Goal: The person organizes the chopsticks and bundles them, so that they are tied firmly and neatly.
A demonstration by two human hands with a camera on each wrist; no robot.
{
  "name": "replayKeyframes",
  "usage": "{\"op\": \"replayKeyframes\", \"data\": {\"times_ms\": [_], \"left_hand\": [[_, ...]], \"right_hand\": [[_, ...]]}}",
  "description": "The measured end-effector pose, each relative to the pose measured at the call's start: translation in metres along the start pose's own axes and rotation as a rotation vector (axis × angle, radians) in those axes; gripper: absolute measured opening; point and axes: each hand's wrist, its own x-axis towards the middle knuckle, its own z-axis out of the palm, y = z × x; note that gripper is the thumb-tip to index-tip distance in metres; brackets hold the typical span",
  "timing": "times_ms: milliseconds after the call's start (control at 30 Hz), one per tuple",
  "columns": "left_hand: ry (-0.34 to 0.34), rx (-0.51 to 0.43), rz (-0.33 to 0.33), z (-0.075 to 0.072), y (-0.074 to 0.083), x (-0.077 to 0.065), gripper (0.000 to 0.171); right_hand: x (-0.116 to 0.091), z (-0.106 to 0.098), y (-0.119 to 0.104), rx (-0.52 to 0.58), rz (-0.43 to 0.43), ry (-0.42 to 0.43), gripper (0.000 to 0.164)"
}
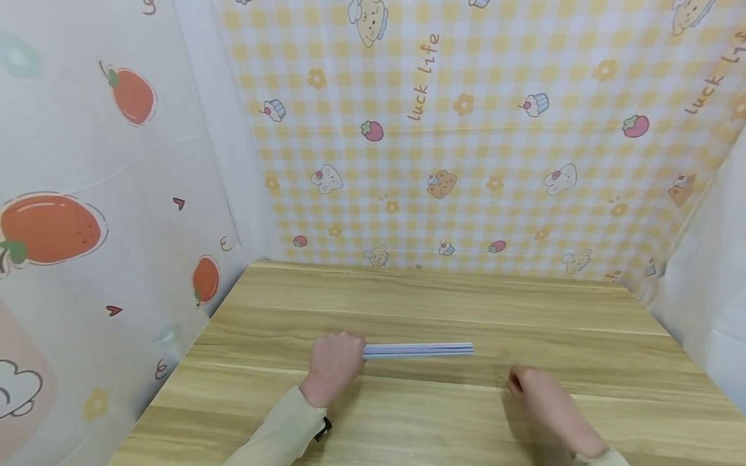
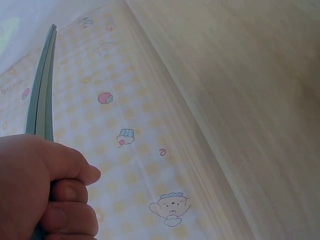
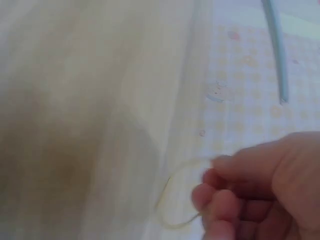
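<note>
My left hand [image 1: 335,366] grips a small bundle of slim pale blue-green chopsticks [image 1: 419,350], which reach out to the right above the wooden table. In the left wrist view the fingers of the left hand [image 2: 55,185] curl round the chopsticks [image 2: 42,95], and their held ends are mostly hidden. To the right, apart from the bundle's free ends, is my right hand [image 1: 544,401]. Its thumb and fingers pinch a thin yellowish rubber band [image 3: 160,200], which hangs as an open loop in the right wrist view. The chopsticks [image 3: 278,55] show beyond that hand.
Beneath both hands spreads a wood-grain table [image 1: 425,414]. A yellow-checked cloth [image 1: 408,162] with cartoon prints hangs at its back edge. A printed white cloth [image 1: 134,162] borders the left, and a white sheet [image 1: 711,285] the right. A dark band [image 1: 322,429] sits by the left cuff.
</note>
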Motion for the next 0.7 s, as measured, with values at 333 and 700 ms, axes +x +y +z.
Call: {"op": "replayKeyframes", "data": {"times_ms": [333,700], "left_hand": [[0.046,0.035,0.024,-0.001,0.005,-0.001,0.038],[0.018,0.013,0.019,0.000,0.011,-0.001,0.039]], "right_hand": [[0.013,-0.012,-0.014,0.179,0.075,0.057,0.012],[0.021,-0.022,-0.037,0.313,0.146,0.026,0.016]]}}
